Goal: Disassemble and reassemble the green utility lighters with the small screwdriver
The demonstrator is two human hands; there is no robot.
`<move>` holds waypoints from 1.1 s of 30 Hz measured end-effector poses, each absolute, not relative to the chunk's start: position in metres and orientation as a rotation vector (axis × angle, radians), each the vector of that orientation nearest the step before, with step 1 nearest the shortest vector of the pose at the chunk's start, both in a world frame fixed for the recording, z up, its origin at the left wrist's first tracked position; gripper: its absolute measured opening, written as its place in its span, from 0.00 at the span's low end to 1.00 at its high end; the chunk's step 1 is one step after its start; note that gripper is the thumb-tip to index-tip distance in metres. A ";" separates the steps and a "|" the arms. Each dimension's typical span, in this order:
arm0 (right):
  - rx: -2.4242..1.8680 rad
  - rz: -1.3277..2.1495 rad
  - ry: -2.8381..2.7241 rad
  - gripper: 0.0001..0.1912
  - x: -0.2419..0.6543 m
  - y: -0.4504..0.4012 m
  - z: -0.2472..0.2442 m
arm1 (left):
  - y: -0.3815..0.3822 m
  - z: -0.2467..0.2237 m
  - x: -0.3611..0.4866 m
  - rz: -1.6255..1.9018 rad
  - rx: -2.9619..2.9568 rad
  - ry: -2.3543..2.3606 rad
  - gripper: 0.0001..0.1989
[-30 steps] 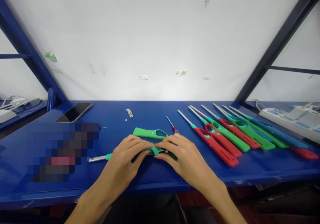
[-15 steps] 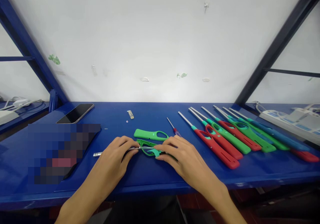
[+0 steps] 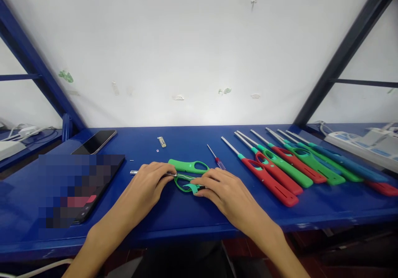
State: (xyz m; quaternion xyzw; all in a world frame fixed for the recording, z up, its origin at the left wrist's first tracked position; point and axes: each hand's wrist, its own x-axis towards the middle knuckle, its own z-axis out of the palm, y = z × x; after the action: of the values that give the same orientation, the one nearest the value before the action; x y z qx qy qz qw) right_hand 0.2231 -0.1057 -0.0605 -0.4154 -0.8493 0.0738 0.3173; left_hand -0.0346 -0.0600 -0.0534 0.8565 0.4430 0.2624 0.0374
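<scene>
My left hand [image 3: 154,182] is closed around the metal tube [image 3: 134,172] of a lighter, whose tip sticks out to the left. Thin wires [image 3: 184,177] run from the tube's end toward my right hand [image 3: 219,185]. That hand is closed over the green lighter handle half [image 3: 182,190] and a teal trigger [image 3: 192,188]; its fingers hide much of them. Just behind lies the other green handle half [image 3: 186,166], with a finger loop at its right end. A small screwdriver [image 3: 219,161] with a red and clear handle rests behind my right hand.
Several red, green and blue long-necked lighters [image 3: 276,182] lie in a slanted row at right. A small clear tank-like part [image 3: 162,141] is at the back. Two phones, one dark [image 3: 95,142] and one partly blurred [image 3: 102,187], lie left. A power strip [image 3: 357,145] is far right.
My left hand has moved up and slightly right with the metal tube, bringing it closer to the rear handle half. My right hand has hardly moved.
</scene>
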 end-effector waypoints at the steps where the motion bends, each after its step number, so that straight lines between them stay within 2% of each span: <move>1: -1.099 0.193 -2.234 0.12 0.223 -0.106 -0.061 | -0.060 -0.053 -0.035 0.802 2.620 1.362 0.11; 11: -1.114 0.192 -2.232 0.11 0.222 -0.107 -0.059 | -0.082 -0.055 -0.038 0.887 2.532 1.335 0.13; 16: -1.113 0.208 -2.240 0.10 0.222 -0.108 -0.058 | -0.088 -0.060 -0.039 0.957 2.465 1.325 0.10; 33: -1.122 0.208 -2.312 0.09 0.219 -0.097 -0.053 | -0.091 -0.061 -0.047 0.947 2.386 1.361 0.11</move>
State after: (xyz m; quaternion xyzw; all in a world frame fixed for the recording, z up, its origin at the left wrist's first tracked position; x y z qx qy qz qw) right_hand 0.2192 -0.0970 -0.0528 -0.4181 -0.8613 0.0775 0.2781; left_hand -0.0465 -0.0914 -0.0609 0.8155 0.4652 0.3236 0.1181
